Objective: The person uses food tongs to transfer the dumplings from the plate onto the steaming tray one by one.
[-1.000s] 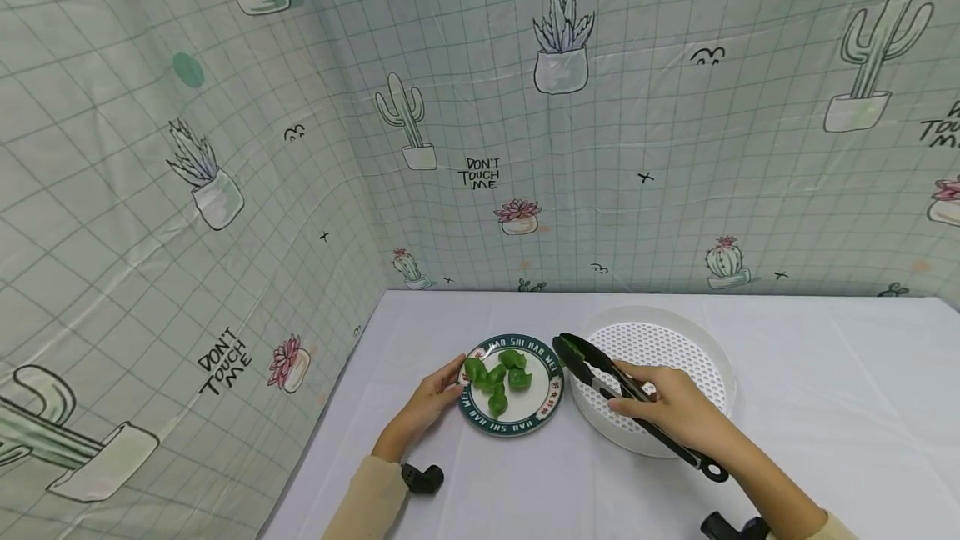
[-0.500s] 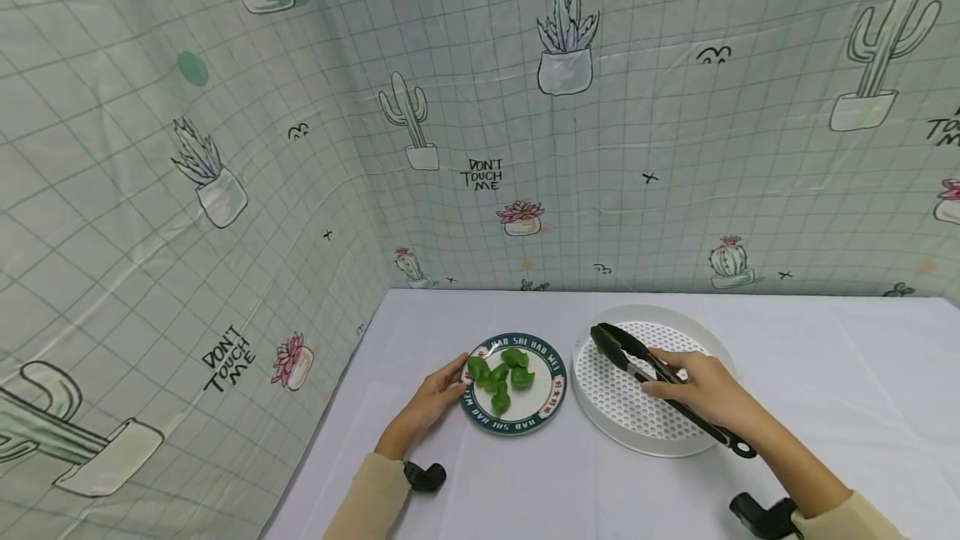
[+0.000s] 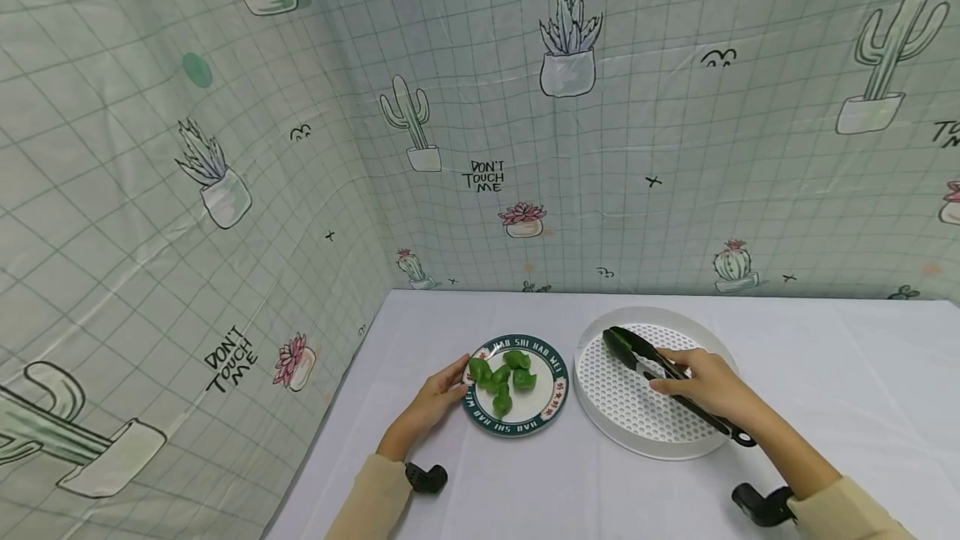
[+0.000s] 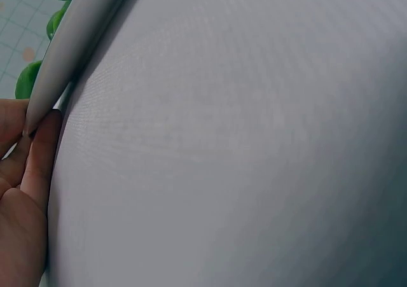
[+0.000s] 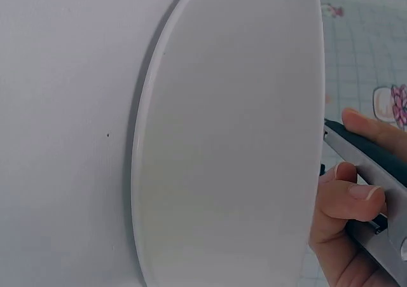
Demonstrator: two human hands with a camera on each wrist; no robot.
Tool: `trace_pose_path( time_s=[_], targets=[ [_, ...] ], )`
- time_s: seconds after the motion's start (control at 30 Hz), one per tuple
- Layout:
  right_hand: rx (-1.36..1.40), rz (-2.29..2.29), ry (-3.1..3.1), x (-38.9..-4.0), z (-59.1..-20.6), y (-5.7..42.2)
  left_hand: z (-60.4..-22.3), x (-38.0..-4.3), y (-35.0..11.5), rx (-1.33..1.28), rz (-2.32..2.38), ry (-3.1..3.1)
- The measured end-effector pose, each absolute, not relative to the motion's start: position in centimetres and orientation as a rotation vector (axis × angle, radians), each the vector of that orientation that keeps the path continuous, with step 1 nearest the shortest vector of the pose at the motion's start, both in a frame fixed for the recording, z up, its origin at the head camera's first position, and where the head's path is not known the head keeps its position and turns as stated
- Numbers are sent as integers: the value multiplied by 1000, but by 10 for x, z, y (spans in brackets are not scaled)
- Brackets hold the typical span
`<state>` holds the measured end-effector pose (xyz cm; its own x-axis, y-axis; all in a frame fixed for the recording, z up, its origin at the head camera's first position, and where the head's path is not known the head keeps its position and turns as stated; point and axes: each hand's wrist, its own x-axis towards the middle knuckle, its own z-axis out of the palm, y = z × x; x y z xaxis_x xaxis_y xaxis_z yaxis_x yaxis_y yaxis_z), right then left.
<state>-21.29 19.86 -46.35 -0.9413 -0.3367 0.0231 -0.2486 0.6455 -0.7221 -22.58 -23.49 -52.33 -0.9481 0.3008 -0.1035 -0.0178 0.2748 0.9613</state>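
Observation:
On the left, my left hand [image 3: 431,402] pinches the rim of a small round plate [image 3: 557,417] with a dark green patterned border; in the left wrist view the fingers [image 4: 43,156] are at its edge. Several green leafy pieces [image 3: 501,400] lie on the plate. My right hand [image 3: 708,390] grips black-and-metal kitchen tongs [image 3: 647,348]. The tongs' black tips are over the left back part of a round white perforated tray [image 3: 637,415], with something green between them. In the right wrist view, the tray's tall side wall [image 5: 229,134] hides the tips.
A white cloth [image 3: 540,490] covers the table. Behind and to the left hangs a curtain [image 3: 630,123] printed with cacti. The tray stands just right of the plate, with a narrow gap between them.
The tongs, in my right hand, have moved right from the gap beside the plate to over the white tray. My left hand and the plate have stayed in place.

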Motion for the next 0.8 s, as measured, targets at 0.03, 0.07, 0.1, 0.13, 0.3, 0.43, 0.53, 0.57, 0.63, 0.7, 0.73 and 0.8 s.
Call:
trace_pose_path(
  time_s=[0.03,0.07,0.1,0.13,0.3,0.43,0.53,0.57,0.63,0.7,0.73,0.8],
  targets=[
    [-488,-1181,2742,-214,-464,199,-523,-226,-235,262,1722,2283],
    [-482,-1184,2737,-215,-464,200,-524,-226,-235,266,1721,2283],
    [-476,-1186,2732,-215,-465,200,-524,-226,-235,275,1718,2286],
    [-472,-1183,2730,-216,-465,201,-524,-226,-235,282,1717,2287],
    [-470,-1130,2753,-221,-465,204,-525,-226,-235,302,1720,2284],
    [-479,-1096,2778,-224,-465,208,-525,-227,-232,277,1735,2278],
    [-502,-1103,2783,-226,-466,211,-524,-227,-230,273,1729,2290],
    [-508,-1104,2787,-227,-466,212,-523,-227,-230,273,1727,2295],
    [-520,-1100,2800,-229,-467,214,-523,-227,-229,275,1725,2298],
    [-523,-1098,2809,-230,-467,216,-524,-227,-228,282,1727,2299],
    [-526,-1092,2817,-231,-466,217,-524,-228,-228,279,1727,2298],
    [-526,-1085,2831,-230,-464,219,-525,-228,-227,276,1727,2299]
  ],
)
